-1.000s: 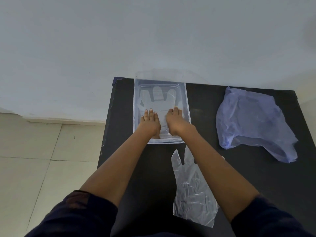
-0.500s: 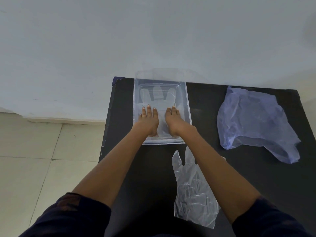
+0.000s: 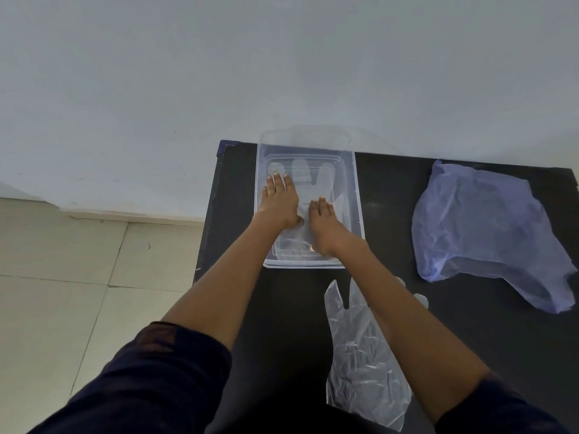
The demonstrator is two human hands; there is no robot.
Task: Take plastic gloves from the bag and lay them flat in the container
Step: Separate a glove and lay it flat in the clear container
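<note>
Left hand (image 3: 279, 202) slid from mid-glove toward 12 o'clock, fingers splayed flat on the clear plastic glove (image 3: 308, 189) inside the transparent container (image 3: 357, 195); right hand (image 3: 322, 227) open too, pinning the cuff. Smoothing nearly done. Second glove (image 3: 360, 355) waiting at 6 o'clock, lilac bag (image 3: 482, 227) at 3.

both your hands fill the container (image 3: 357, 195); bare desk (image 3: 385, 233) lies open between it and the bag (image 3: 488, 233), while a loose glove (image 3: 360, 364) blocks the near strip.

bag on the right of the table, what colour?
Translucent pale purple-blue bag, crumpled on the black table; head view.
</note>
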